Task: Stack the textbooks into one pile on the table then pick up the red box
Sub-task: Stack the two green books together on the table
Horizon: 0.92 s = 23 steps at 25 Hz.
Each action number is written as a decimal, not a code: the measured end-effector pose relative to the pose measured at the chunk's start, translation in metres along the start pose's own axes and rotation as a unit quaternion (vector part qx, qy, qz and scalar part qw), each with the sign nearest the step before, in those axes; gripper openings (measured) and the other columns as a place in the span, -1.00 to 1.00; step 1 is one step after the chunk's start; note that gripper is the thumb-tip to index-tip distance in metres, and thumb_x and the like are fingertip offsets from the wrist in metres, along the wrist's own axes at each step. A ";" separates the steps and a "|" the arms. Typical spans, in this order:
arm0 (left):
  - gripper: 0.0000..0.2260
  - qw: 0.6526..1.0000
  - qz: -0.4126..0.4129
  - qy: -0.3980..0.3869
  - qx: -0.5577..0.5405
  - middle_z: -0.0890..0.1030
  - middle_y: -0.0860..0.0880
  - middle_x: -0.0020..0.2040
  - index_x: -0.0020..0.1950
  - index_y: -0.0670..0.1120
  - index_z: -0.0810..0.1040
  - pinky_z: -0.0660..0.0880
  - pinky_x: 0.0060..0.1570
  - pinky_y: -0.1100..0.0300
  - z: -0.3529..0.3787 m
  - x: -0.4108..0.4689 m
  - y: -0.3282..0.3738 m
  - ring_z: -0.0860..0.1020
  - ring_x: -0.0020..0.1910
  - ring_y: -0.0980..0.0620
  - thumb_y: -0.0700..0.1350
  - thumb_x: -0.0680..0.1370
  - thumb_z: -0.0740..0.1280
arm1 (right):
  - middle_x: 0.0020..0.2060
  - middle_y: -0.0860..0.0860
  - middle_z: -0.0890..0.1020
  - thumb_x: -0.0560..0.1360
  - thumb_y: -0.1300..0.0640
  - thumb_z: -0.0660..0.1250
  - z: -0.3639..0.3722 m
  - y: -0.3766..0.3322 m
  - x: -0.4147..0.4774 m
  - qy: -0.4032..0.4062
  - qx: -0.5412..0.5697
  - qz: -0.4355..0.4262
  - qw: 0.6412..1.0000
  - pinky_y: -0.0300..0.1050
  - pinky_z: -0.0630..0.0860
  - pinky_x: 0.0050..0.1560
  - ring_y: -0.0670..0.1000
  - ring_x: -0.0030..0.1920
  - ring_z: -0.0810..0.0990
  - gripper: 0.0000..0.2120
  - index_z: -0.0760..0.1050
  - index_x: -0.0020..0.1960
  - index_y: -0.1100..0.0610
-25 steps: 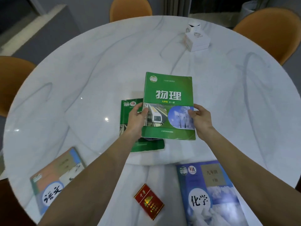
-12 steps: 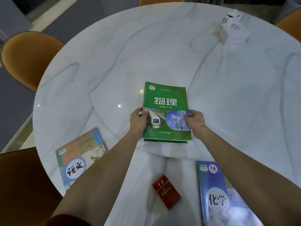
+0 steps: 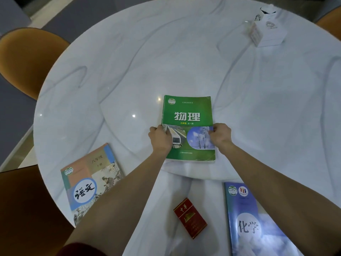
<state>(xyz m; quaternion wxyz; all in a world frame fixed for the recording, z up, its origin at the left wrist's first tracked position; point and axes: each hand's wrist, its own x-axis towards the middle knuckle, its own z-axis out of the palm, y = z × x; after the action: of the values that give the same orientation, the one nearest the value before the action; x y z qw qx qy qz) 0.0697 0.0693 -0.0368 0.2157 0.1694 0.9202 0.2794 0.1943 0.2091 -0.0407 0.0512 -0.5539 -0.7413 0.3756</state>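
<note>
Gripping the green physics textbook point(image 3: 188, 117) at both side edges, your left hand point(image 3: 160, 139) and right hand point(image 3: 220, 134) have fingers curled onto its cover as it lies on the round white marble table point(image 3: 129, 61). The small red rectangular box point(image 3: 190, 218) lies nearer you, between the peach-and-blue textbook point(image 3: 88, 178) and the pale blue chemistry textbook point(image 3: 249, 222).

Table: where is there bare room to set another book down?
Bare marble lies beyond the green physics textbook toward the white box, and to either side of it. The near edge is crowded: Chinese textbook, red box, chemistry textbook.
</note>
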 end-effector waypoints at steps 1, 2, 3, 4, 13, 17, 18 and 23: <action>-0.73 0.999 -0.004 -0.004 0.033 0.42 -0.28 0.22 0.21 -0.28 0.47 0.39 0.20 -0.03 0.001 -0.001 0.000 0.39 0.22 -0.27 -0.16 0.60 0.17 | 0.02 0.32 0.63 0.50 0.36 0.17 0.003 0.000 0.001 0.001 -0.006 0.001 1.000 -0.12 0.42 -0.09 0.23 0.00 0.57 -0.77 0.57 0.01 0.42; -0.71 0.998 -0.007 -0.011 0.058 0.40 -0.27 0.25 0.24 -0.26 0.46 0.38 0.22 -0.04 0.002 -0.001 -0.001 0.35 0.25 -0.26 -0.13 0.61 0.17 | 0.03 0.33 0.62 0.49 0.36 0.16 0.004 0.000 0.001 0.003 -0.012 0.002 1.000 -0.12 0.40 -0.11 0.23 -0.01 0.56 -0.76 0.56 0.00 0.42; -0.69 0.997 -0.010 -0.019 0.070 0.39 -0.26 0.26 0.27 -0.25 0.44 0.38 0.23 -0.05 0.002 -0.002 -0.001 0.33 0.27 -0.25 -0.10 0.61 0.16 | 0.03 0.34 0.61 0.49 0.37 0.16 0.006 -0.001 0.002 0.006 -0.019 0.004 1.000 -0.15 0.38 -0.13 0.24 0.01 0.57 -0.77 0.56 0.00 0.42; -0.68 0.997 -0.011 -0.028 0.074 0.38 -0.26 0.27 0.29 -0.24 0.43 0.38 0.23 -0.06 0.003 -0.001 -0.001 0.32 0.28 -0.24 -0.09 0.61 0.16 | 0.04 0.34 0.61 0.48 0.38 0.15 0.006 -0.001 0.004 0.008 -0.027 0.006 1.000 -0.16 0.35 -0.14 0.26 0.04 0.57 -0.77 0.55 0.00 0.42; -0.67 0.990 0.006 -0.085 0.114 0.34 -0.22 0.30 0.30 -0.22 0.40 0.39 0.26 -0.07 -0.005 0.009 -0.002 0.30 0.30 -0.22 -0.08 0.61 0.15 | -0.11 0.32 0.60 0.48 0.38 0.18 0.005 -0.001 0.009 0.008 -0.032 0.039 0.999 -0.15 0.41 -0.14 0.24 -0.06 0.57 -0.79 0.57 -0.03 0.41; -0.66 0.983 0.024 -0.112 0.144 0.35 -0.22 0.30 0.31 -0.21 0.39 0.36 0.28 -0.04 -0.012 0.011 0.000 0.33 0.28 -0.21 -0.06 0.62 0.12 | -0.19 0.22 0.49 0.48 0.35 0.21 0.001 -0.003 0.006 -0.013 -0.056 0.053 0.997 -0.19 0.36 -0.14 0.12 -0.17 0.45 -0.88 0.52 -0.14 0.34; -0.66 0.983 0.022 -0.116 0.143 0.36 -0.22 0.30 0.31 -0.21 0.39 0.36 0.27 -0.04 -0.014 0.010 0.001 0.33 0.28 -0.21 -0.05 0.62 0.12 | -0.18 0.23 0.51 0.48 0.34 0.22 -0.001 -0.005 0.005 -0.015 -0.062 0.050 0.997 -0.18 0.37 -0.14 0.14 -0.15 0.48 -0.85 0.55 -0.07 0.37; -0.66 0.987 0.049 -0.091 0.120 0.41 -0.23 0.32 0.37 -0.19 0.37 0.41 0.26 -0.06 -0.038 0.001 -0.008 0.38 0.31 -0.20 -0.11 0.62 0.14 | 0.14 0.32 0.54 0.49 0.27 0.19 -0.010 -0.031 -0.013 0.007 -0.130 -0.036 0.991 0.03 0.51 0.09 0.29 0.14 0.53 -0.72 0.49 0.15 0.36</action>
<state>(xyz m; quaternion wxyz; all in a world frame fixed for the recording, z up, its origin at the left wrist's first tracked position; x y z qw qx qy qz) 0.0482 0.0471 -0.0128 0.2622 0.2639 0.9142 0.1607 0.1799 0.1995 -0.0098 -0.0026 -0.5316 -0.8029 0.2697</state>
